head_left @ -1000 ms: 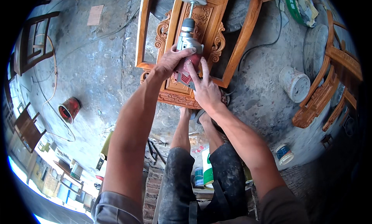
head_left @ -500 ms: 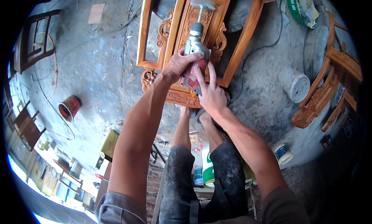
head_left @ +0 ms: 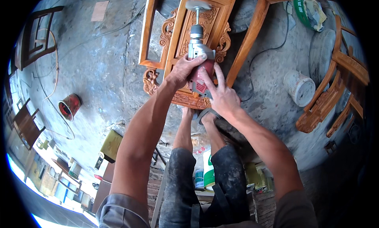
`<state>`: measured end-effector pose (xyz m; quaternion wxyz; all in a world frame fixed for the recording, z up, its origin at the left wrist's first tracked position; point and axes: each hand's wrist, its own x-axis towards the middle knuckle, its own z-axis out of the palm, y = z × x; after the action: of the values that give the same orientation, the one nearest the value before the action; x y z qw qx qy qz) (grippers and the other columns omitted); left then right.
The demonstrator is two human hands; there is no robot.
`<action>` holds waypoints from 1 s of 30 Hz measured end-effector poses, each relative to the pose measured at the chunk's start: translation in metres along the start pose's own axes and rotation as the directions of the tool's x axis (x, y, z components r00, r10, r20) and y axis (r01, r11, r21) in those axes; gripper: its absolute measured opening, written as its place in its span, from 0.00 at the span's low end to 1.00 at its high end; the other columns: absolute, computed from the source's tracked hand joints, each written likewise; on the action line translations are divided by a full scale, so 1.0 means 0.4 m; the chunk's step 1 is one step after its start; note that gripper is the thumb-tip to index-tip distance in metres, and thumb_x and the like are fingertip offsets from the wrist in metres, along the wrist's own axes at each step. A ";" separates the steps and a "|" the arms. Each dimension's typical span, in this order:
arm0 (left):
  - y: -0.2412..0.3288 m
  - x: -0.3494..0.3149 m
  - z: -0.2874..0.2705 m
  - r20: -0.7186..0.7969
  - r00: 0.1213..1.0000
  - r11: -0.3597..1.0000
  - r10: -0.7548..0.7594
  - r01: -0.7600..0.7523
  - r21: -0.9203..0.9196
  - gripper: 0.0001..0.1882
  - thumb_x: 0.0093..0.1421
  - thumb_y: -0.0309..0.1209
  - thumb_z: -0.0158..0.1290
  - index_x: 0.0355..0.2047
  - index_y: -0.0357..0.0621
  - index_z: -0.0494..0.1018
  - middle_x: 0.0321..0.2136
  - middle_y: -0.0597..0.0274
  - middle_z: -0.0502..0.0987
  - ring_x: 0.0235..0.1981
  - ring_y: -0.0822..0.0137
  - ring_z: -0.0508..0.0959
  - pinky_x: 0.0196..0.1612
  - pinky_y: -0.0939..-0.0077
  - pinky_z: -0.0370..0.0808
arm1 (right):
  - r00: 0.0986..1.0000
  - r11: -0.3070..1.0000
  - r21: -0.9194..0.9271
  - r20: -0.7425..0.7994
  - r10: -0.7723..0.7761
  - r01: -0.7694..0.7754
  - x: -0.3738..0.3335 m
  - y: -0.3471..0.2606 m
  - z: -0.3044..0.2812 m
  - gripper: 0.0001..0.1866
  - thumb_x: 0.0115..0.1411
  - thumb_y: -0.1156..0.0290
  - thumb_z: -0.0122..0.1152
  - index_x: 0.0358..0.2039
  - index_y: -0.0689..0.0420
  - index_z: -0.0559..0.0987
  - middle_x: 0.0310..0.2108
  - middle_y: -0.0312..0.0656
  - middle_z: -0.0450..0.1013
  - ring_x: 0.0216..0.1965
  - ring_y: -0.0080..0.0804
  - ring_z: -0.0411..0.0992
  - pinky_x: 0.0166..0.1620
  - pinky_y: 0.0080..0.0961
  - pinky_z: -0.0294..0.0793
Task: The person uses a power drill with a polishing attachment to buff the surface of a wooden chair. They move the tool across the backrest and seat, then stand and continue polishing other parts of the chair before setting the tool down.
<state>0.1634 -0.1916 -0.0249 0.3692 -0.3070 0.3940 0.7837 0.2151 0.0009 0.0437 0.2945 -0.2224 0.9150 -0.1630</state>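
Clock read about the drill [head_left: 207, 65], 12 toward its disc [head_left: 198, 6]. The drill is in your hands over the lower part of the carved panel [head_left: 199, 21]; the disc stands over the upper part. Disc blurred; contact with the wood cannot be told.

Grip: your left hand [head_left: 181, 70], at 9, is wrapped on the drill, thumb across the top. Your right hand [head_left: 226, 98], at 5, lays two fingers along the housing [head_left: 197, 76]; the others are hidden, so I can't tell whether they clench.

Handling (judged): the drill should feel dense, stiff and nose-heavy with that long shaft [head_left: 197, 18] out front. Hold it at the gear case [head_left: 197, 51] and housing, clear of the chuck [head_left: 196, 29]. Dust may make the housing slick. The scrolls [head_left: 223, 42] at 1 and between 10 and 11 look the most fragile; the plain side rail [head_left: 145, 42] seems a sturdier hold.

Materials: silvery metal case, red housing with slotted vents, dark ribbed chuck, thin round disc. Wood orange-brown, smooth on rails, deep relief on the panel. Floor [head_left: 106, 70] grey, stained, rough.
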 end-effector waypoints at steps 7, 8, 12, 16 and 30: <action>0.014 0.014 0.044 -0.023 1.000 1.000 0.010 -0.011 -0.025 0.30 0.54 0.44 0.69 0.49 0.40 0.73 0.38 0.60 0.81 0.34 0.69 0.81 0.40 0.72 0.81 | 0.999 0.997 -0.074 0.023 -0.035 0.036 0.010 0.035 -0.052 0.55 0.48 0.82 0.60 0.74 0.36 0.48 0.72 0.61 0.41 0.38 0.54 0.79 0.39 0.42 0.84; -0.001 0.016 0.042 -0.017 1.000 0.999 0.004 -0.005 -0.042 0.29 0.54 0.44 0.69 0.50 0.40 0.73 0.38 0.60 0.81 0.34 0.69 0.81 0.40 0.72 0.81 | 0.998 0.995 -0.090 0.035 -0.045 0.048 0.003 0.038 -0.051 0.55 0.48 0.82 0.60 0.74 0.37 0.48 0.72 0.61 0.41 0.37 0.53 0.79 0.38 0.42 0.84; -0.043 0.011 0.035 -0.032 0.999 0.993 0.022 -0.026 -0.118 0.28 0.54 0.42 0.69 0.50 0.41 0.72 0.39 0.59 0.80 0.37 0.68 0.81 0.42 0.71 0.80 | 0.994 0.979 -0.185 0.082 -0.074 0.088 -0.013 0.040 -0.035 0.54 0.50 0.82 0.59 0.74 0.38 0.48 0.73 0.61 0.40 0.35 0.49 0.78 0.37 0.40 0.84; -0.024 0.034 0.044 0.018 0.999 0.991 0.030 -0.028 -0.129 0.27 0.56 0.40 0.67 0.50 0.42 0.70 0.38 0.60 0.80 0.37 0.68 0.80 0.41 0.70 0.81 | 0.992 0.975 -0.198 -0.045 -0.114 0.104 0.009 0.075 -0.026 0.53 0.51 0.81 0.59 0.74 0.37 0.47 0.73 0.61 0.39 0.33 0.46 0.78 0.36 0.38 0.85; -0.073 0.018 0.055 0.023 0.999 0.974 0.033 -0.027 -0.226 0.26 0.57 0.39 0.66 0.50 0.41 0.71 0.40 0.58 0.80 0.36 0.66 0.81 0.43 0.68 0.80 | 0.993 0.973 -0.200 0.018 -0.114 0.115 -0.024 0.079 -0.024 0.55 0.50 0.83 0.60 0.74 0.34 0.48 0.73 0.57 0.39 0.37 0.47 0.79 0.38 0.39 0.85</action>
<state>0.1793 -0.1584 -0.0310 0.3253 -0.3305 0.3021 0.8329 0.2063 0.0342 0.0418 0.2634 -0.3040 0.9115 -0.0860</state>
